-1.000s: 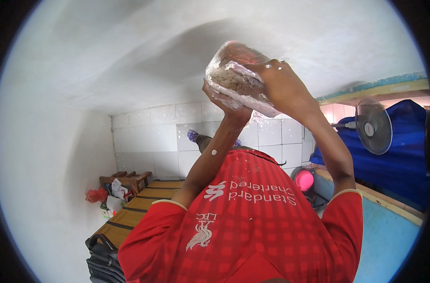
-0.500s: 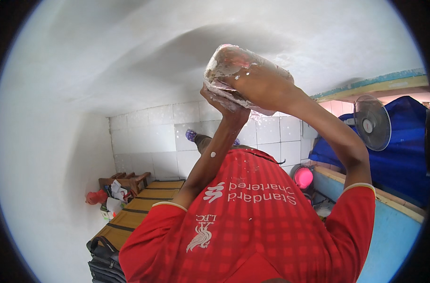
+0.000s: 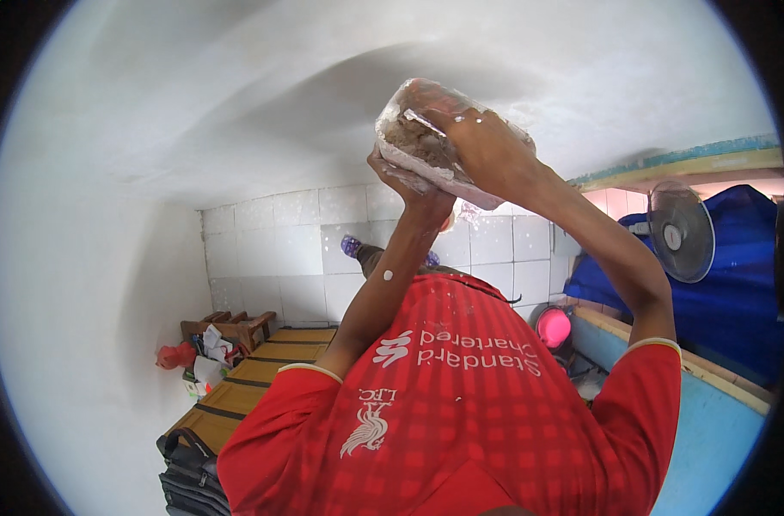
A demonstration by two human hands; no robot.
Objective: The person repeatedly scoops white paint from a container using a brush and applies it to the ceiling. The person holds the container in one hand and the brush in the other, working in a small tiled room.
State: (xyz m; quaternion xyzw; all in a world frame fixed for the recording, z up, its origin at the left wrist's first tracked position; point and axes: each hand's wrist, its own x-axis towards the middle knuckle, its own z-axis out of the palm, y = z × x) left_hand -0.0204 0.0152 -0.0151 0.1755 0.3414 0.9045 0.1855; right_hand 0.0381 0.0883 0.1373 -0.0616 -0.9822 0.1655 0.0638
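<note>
Held up in the upper middle of the frame, between two bare hands: an open-topped plastic container [image 3: 448, 181], roughly box-shaped and tilted, mouth toward the camera, near rim and wall crusted pinkish white. Inside, in the left part of the mouth, a lumpy grey-brown paste [image 3: 402, 136].

Under the lower left side of the container, the left hand [image 3: 419, 193], clasped against the near wall and smeared with pale residue. Bent up around the lower left corner, close against the plastic, the visible fingers [image 3: 378, 163]; hidden beneath, the others. Firmly closed on the container, with its weight on that hand.

Over the right part of the mouth, the right hand [image 3: 498, 161], back toward the camera, reaching past the near rim to the upper left. Inside the mouth, just right of the paste, its fingers, mostly out of sight. Just beyond the knuckles, a thin white-edged strip [image 3: 425, 123]; cannot tell whether gripped, nor how far open those fingers.

Behind the container, a white wall [image 3: 237, 103]; below, white floor tiles [image 3: 493, 245]. Across the lower middle, a red checked shirt [image 3: 512, 430]. At the right, a fan [image 3: 680, 232] before a blue cloth [image 3: 749, 292]. At the lower left, a black backpack [image 3: 190, 482].
</note>
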